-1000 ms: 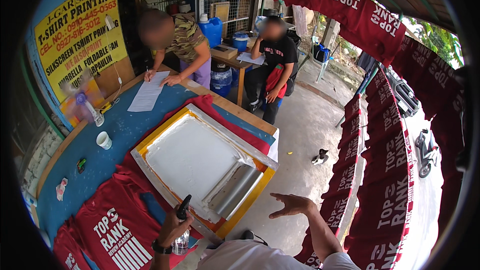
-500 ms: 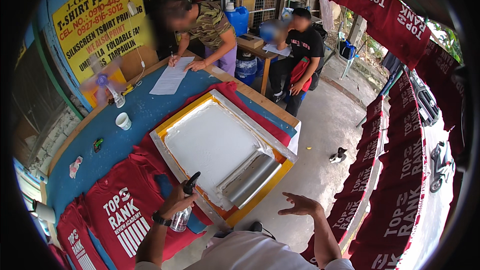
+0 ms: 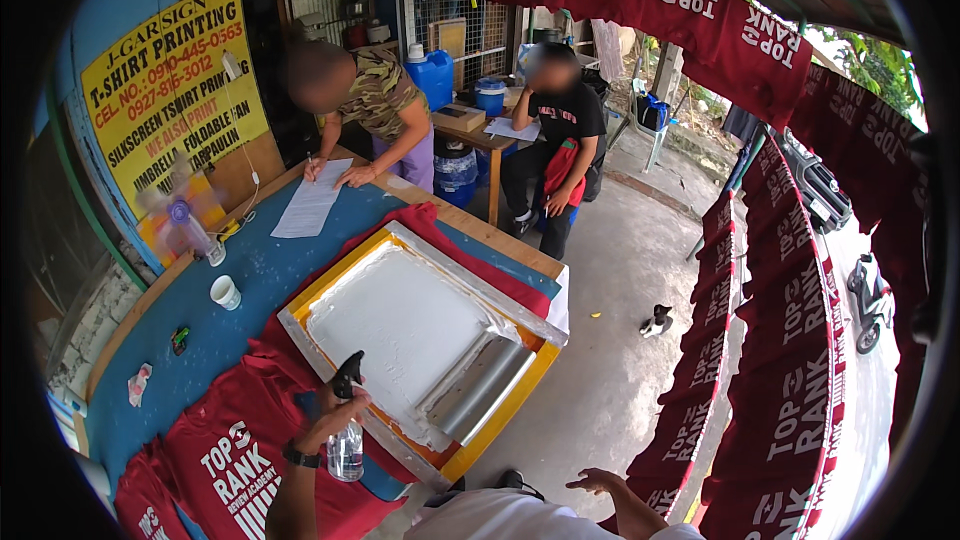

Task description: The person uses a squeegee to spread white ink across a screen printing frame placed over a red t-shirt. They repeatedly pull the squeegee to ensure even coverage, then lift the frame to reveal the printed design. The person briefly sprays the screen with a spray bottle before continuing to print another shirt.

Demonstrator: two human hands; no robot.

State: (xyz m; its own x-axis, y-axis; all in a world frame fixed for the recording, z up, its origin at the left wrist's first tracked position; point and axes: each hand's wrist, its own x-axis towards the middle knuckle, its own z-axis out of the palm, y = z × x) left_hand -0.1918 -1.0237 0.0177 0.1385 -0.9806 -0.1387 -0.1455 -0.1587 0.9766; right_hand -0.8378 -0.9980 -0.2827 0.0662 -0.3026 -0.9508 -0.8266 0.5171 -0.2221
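Note:
My left hand (image 3: pixel 334 414), with a dark watch on its wrist, grips a clear spray bottle (image 3: pixel 346 455) by the neck, below its black trigger head. The bottle is upright by the near left edge of a screen-printing frame (image 3: pixel 320 352). White ink covers the mesh inside that frame. A wide metal squeegee (image 3: pixel 487 392) lies across its right end. My right hand (image 3: pixel 598 481) hangs low in front of my white shirt, fingers apart, holding nothing. Left of the bottle, a dark red printed T-shirt (image 3: pixel 205 418) lies on the blue table (image 3: pixel 190 295); more red cloth shows under the frame.
A white cup (image 3: pixel 225 292) and a small fan (image 3: pixel 182 220) stand on the table's left. Across it, a person (image 3: pixel 385 105) writes on a paper (image 3: pixel 306 208); another person (image 3: pixel 550 130) sits beyond. Printed red shirts (image 3: pixel 690 380) hang at right. A cat (image 3: pixel 656 321) sits on the floor.
My right hand has dropped lower, toward my body. My left hand still holds the spray bottle, near the frame. The view has shifted, so the table sits lower and further left.

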